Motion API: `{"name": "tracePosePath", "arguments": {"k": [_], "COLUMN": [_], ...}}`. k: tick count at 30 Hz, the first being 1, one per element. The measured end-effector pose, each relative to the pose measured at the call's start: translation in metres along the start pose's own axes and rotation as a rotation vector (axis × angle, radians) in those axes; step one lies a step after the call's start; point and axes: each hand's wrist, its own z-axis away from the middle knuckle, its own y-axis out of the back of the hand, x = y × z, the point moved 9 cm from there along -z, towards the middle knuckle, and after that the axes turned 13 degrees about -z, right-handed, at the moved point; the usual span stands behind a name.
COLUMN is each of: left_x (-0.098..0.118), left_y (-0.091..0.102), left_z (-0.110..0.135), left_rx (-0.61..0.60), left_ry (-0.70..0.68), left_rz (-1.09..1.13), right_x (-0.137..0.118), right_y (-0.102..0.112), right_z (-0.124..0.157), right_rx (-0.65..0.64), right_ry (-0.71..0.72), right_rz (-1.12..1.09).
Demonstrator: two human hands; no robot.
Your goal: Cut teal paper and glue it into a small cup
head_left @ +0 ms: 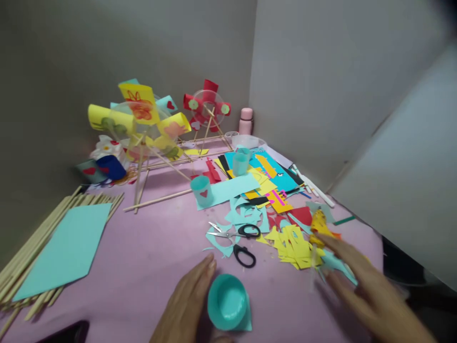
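My left hand (188, 299) rests flat on the pink table (143, 252), its fingers beside a teal paper cup (227, 302) that lies on its side with the mouth facing up. My right hand (360, 281), blurred by motion, reaches with fingers spread over a heap of yellow and teal paper scraps (296, 245); whether it grips anything I cannot make out. Black-handled scissors (239, 240) lie open just beyond the cup.
A teal sheet (66, 247) lies on a bundle of wooden sticks (21, 267) at the left. Two paper windmill models on stick frames, yellow (141, 124) and red (207, 107), stand at the back. Teal cups (202, 190), coloured paper, pens (314, 186) and a pink bottle (246, 120) fill the corner.
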Motion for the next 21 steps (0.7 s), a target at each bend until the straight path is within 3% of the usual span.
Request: {"name": "tracePosePath", "arguments": {"k": [2, 4, 8, 11, 17, 21], "left_x": [0.000, -0.001, 0.006, 0.008, 0.000, -0.001], "left_y": [-0.010, -0.019, -0.022, -0.024, -0.034, -0.035], "left_z": [0.001, 0.003, 0.005, 0.006, 0.007, 0.004], "left_rx": [-0.068, -0.117, -0.035, 0.018, -0.002, -0.127], "left_ry": [-0.025, -0.046, -0.169, -0.204, -0.102, -0.054], "left_rz": [0.082, 0.116, 0.131, 0.147, 0.277, 0.382], "right_x": [-0.035, -0.062, -0.079, -0.076, -0.061, -0.049], "right_y": [-0.039, -0.073, -0.116, -0.129, -0.135, -0.143], "right_z": [0.009, 0.016, 0.020, 0.021, 0.027, 0.028], "right_rx": [-0.175, -0.268, -0.343, -0.391, -0.356, -0.375], "right_ry": [0.052, 0.095, 0.138, 0.152, 0.048, 0.063], "right_rz": [-0.125, -0.260, -0.373, -0.381, -0.284, -0.224]}}
